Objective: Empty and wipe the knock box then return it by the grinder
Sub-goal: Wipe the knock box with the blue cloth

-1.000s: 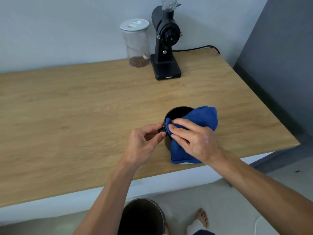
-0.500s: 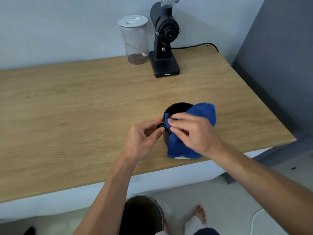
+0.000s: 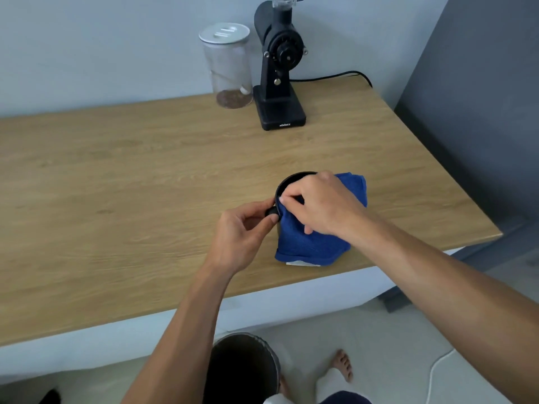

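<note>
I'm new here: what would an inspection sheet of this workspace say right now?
Surface: wooden table, bare at left.
Job's things: black knock box near the front edge, blue cloth draped over it; grinder at the back.
Clutter: clear jar beside the grinder.
Hands: left hand pinches the box's side knob; right hand presses the cloth at the rim.
Cables: black cord behind the grinder.
Surroundings: dark bin on the floor below.

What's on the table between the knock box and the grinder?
Nothing: in the head view, bare wood runs from the knock box rim back to the grinder base. The glass jar stands left of the grinder, off that line.
</note>
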